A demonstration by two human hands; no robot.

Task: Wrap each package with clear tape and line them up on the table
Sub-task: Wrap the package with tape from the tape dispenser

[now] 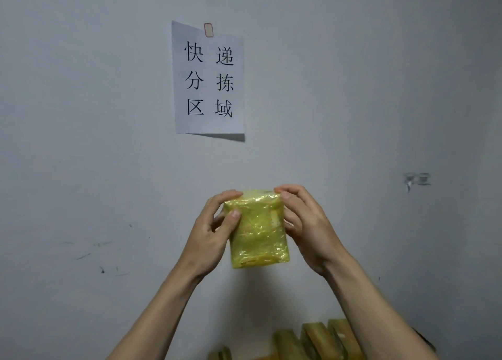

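A yellow package [258,232], glossy with clear tape wrapped round it, is held upright in the air in front of the wall. My left hand [214,232] grips its left side, thumb across the front face and fingers curled over the top corner. My right hand [307,224] grips its right side, fingertips on the top edge. No tape roll is in view.
Several yellow packages [317,340] stand side by side at the bottom edge, below my right forearm; another one [221,354] peeks in at bottom centre. A paper sign [208,80] with printed characters hangs on the grey wall [81,142] behind.
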